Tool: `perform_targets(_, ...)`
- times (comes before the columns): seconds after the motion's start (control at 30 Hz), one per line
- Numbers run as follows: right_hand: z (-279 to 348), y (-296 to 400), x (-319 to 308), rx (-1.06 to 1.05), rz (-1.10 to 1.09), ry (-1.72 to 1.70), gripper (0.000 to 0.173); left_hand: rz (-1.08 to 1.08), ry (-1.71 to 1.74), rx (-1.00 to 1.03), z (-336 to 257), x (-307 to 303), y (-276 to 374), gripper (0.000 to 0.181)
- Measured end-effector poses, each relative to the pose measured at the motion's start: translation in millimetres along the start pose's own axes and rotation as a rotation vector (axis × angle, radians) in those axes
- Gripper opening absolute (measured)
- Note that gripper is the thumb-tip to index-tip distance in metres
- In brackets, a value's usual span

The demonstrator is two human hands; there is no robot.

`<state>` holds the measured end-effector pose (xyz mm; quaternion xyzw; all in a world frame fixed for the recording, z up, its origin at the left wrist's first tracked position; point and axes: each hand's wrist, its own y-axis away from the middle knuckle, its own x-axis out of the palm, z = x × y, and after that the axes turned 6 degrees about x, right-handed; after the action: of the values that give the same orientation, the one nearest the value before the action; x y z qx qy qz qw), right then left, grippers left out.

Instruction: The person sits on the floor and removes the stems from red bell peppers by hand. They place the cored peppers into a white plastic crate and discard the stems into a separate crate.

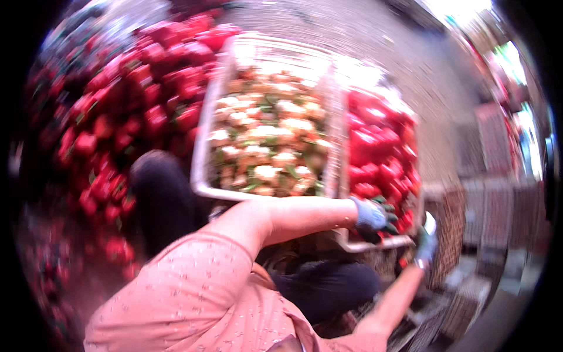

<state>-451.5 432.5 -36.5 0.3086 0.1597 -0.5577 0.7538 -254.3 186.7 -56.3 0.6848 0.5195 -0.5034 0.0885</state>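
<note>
Both of my hands wear blue-grey and green work gloves. My left hand (374, 218) reaches across my body to the near end of a crate (393, 241) filled with red bell peppers (378, 136). Its fingers lie over the nearest peppers; blur hides whether they hold one. My right hand (426, 246) is at the outside of that crate's near right corner. A bright white patch shows at its fingertips, and I cannot tell whether it is an object or glare. Something small and red (403, 262) is beside this hand.
Left of the pepper crate stands a pale plastic crate (200, 154) of cream-coloured pieces with green bits (268, 136), likely pepper cores. A large heap of red peppers (149, 97) covers the left. Stacked crates (501, 211) stand at right. My knees (160, 189) flank the crates' near side.
</note>
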Motion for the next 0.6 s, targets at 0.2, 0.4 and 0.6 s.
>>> perform_targets(0.2, 115, 118, -3, -1.098, 0.138, 0.445, 0.05, -0.265, -0.047, -0.048, -53, -201, 153, 0.022)
perform_targets(0.4, 139, 244, 142, -0.672, 0.648, 0.031, 0.048, -1.151, -0.5, -0.623, -211, -265, 431, 0.04)
perform_targets(0.6, 129, 354, 229, -0.625, 0.912, 0.114, 0.05, -1.312, -0.973, -1.949, -392, 41, 673, 0.037)
